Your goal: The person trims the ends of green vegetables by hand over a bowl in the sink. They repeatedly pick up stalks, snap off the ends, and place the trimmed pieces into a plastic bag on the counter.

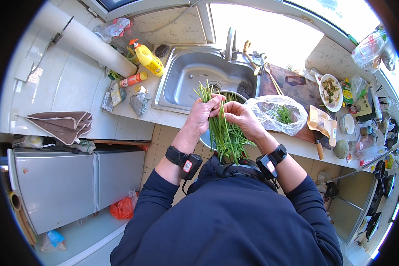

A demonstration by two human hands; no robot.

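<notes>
A bunch of long green leafy stalks (224,134) is gripped in my left hand (204,111), with the cut ends pointing up over the sink (173,71). My right hand (241,116) pinches at a stalk on the bunch's right side, its fingertips close to my left thumb. The leafy ends hang down in front of my waist. Behind the hands, a round metal pot (234,94) with more green stalks stands at the sink's front edge. A pale round basin (205,138) shows partly beneath the bunch. To the right, an open clear plastic bag (262,123) holds loose greens.
Beyond the sink stands the faucet (231,43). A yellow pump bottle (149,60) is at the left. On the right lie a wooden cutting board (277,79), chopsticks, a knife with a wooden handle (319,150), a paper bag (322,123), a plate of food (331,93) and a bowl (347,124).
</notes>
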